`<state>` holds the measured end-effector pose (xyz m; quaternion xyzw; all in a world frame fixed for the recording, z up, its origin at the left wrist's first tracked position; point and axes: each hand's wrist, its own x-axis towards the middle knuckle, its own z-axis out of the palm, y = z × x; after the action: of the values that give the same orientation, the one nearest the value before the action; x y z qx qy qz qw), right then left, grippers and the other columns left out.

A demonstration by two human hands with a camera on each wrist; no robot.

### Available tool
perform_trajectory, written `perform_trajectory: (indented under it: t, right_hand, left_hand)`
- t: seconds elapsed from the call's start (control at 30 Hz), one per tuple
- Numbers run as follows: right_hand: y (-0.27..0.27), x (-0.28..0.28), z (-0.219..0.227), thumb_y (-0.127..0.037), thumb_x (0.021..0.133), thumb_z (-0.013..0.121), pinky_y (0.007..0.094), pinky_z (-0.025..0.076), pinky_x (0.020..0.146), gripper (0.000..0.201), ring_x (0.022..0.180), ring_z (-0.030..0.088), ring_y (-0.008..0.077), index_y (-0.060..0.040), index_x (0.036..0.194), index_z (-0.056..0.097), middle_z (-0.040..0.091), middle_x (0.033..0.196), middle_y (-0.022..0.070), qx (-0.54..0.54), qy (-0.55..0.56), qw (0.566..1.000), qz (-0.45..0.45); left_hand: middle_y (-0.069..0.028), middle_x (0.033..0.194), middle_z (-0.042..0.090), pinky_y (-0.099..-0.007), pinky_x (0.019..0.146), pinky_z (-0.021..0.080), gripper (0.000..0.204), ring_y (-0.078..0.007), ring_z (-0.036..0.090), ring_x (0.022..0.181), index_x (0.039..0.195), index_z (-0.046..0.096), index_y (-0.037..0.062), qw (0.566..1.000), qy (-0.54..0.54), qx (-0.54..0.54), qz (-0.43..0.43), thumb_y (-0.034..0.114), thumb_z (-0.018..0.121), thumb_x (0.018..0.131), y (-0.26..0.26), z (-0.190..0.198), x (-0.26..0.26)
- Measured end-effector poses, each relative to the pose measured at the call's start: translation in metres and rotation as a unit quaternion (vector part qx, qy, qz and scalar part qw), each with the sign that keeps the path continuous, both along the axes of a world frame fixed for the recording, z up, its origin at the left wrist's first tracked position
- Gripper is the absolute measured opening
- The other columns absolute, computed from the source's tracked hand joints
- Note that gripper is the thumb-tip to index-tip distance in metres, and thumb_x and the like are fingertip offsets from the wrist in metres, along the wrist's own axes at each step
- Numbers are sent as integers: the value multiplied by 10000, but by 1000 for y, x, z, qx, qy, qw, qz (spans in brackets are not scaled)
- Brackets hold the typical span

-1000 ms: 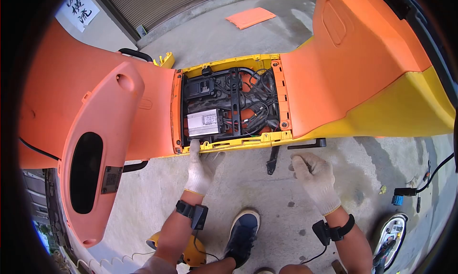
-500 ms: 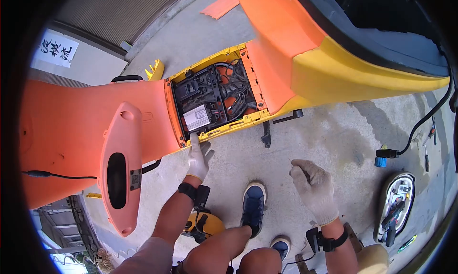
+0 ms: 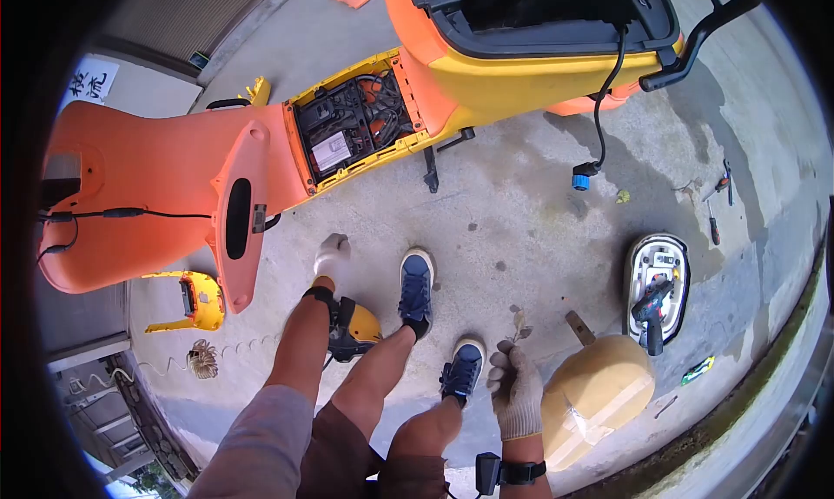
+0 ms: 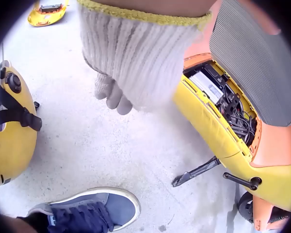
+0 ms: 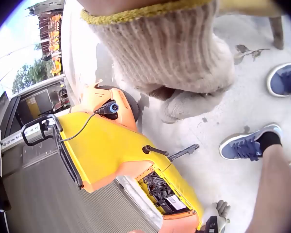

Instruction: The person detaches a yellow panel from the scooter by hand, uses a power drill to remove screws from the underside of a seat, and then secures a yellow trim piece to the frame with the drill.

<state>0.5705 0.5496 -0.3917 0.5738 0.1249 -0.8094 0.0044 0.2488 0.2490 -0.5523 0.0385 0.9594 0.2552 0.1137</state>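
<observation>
**Gloved hands hanging apart beside an opened scooter**

In the head view, the scooter (image 3: 521, 86) is standing across the upper part, its open bay exposing wires (image 3: 382, 108) and a silver box (image 3: 330, 152). A dark stand (image 3: 430, 171) is reaching to the ground (image 3: 539, 221), probably propping the frame. An orange panel (image 3: 239, 277) is lying against the front, a cable running to it, which may be why it is staying so near. The blue plug (image 3: 580, 183) is dangling on its own cable. The left hand (image 3: 332, 256) is hovering near the helmet (image 3: 365, 327); the right hand (image 3: 516, 390) is hanging beside a taped tan cushion (image 3: 599, 395). A drill (image 3: 651, 312) is resting inside a white-rimmed tray (image 3: 635, 269), perhaps so that it sits within reach, and a screwdriver (image 3: 714, 230) is lying beyond.

In the left wrist view, the left hand's visible fingers are bending loosely, slightly apart, gripping nothing visible; the thumb is hiding. The glove's ribbed cuff (image 4: 136, 53) is hugging the wrist, likely keeping it from slipping.

In the right wrist view, the right hand's fingers are curling inward, leaving a narrow dark gap; whether they are pinching something small, one cannot tell. A leafy sprig (image 5: 252, 52) is lying on the ground, apart from them.
</observation>
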Motion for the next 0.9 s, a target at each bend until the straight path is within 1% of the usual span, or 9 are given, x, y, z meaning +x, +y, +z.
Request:
perform_trajectory:
  t: [0.07, 0.23, 0.3, 0.37, 0.5, 0.63, 0.77, 0.83, 0.9]
  right_hand:
    - [-10, 33, 23, -250, 972, 537, 221, 381, 425, 219, 484, 485, 98, -65, 1072, 597, 582, 699, -2, -24, 15, 999, -17]
    - [-20, 105, 63, -280, 989, 515, 220, 306, 364, 235, 404, 363, 63, -80, 1108, 552, 429, 564, -61, -65, 52, 992, -94]
    - [-17, 130, 70, -278, 996, 496, 220, 289, 353, 211, 387, 331, 59, -103, 1102, 545, 404, 547, -71, -54, 55, 993, -87]
    - [-13, 154, 85, -249, 993, 485, 223, 302, 348, 142, 381, 329, 60, -130, 1028, 553, 412, 547, -80, -46, -36, 993, -104]
    - [-5, 208, 101, -276, 973, 510, 229, 305, 371, 138, 434, 369, 57, -146, 987, 552, 445, 599, -68, 60, -131, 989, -20]
    - [3, 256, 113, -352, 992, 452, 235, 328, 365, 281, 425, 419, 99, -138, 832, 537, 515, 602, -12, 129, -186, 974, 14]
    - [12, 256, 143, -439, 1002, 409, 247, 301, 341, 426, 381, 423, 138, -143, 708, 496, 513, 541, 22, 179, -247, 951, 42]
    - [14, 251, 155, -388, 983, 471, 281, 327, 338, 380, 375, 458, 144, -114, 723, 511, 564, 562, 55, 203, -214, 954, 60]
    - [11, 236, 168, -366, 973, 493, 290, 350, 357, 368, 392, 481, 159, -106, 712, 502, 571, 573, 69, 249, -199, 942, 111]
  left_hand:
    - [-164, 896, 709, -405, 782, 531, 304, -319, 690, 857, 1052, 683, 63, 990, -56, -88, 95, 282, 539, 900, -1, 25, 26]
    - [-164, 847, 701, -406, 747, 534, 288, -315, 692, 815, 1044, 675, 59, 982, -41, 11, 185, 261, 516, 916, 31, 115, 110]
    - [-178, 855, 696, -424, 757, 528, 271, -340, 682, 815, 1023, 678, 66, 995, -66, 66, 44, 257, 517, 918, 49, 178, 142]
    - [-186, 847, 685, -452, 767, 515, 269, -377, 662, 817, 987, 674, 62, 985, -30, 7, -172, 274, 526, 912, 33, 213, 163]
    - [-152, 810, 692, -418, 723, 517, 338, -321, 675, 776, 891, 678, 16, 952, -141, -6, -272, 330, 554, 896, -9, 280, 197]
    - [-139, 688, 680, -394, 680, 536, 388, -264, 686, 656, 826, 681, 9, 942, -306, -51, -125, 375, 558, 865, -63, 359, 221]
    - [-139, 649, 671, -391, 665, 538, 373, -252, 685, 629, 806, 670, 4, 948, -301, -67, -72, 359, 560, 844, -145, 392, 248]
    - [-136, 652, 676, -379, 649, 541, 369, -246, 687, 630, 796, 673, 7, 954, -295, -2, 61, 355, 562, 840, -187, 400, 272]
    - [-124, 664, 684, -374, 650, 545, 359, -238, 688, 634, 818, 685, 14, 956, -282, -2, 82, 350, 562, 833, -225, 404, 297]
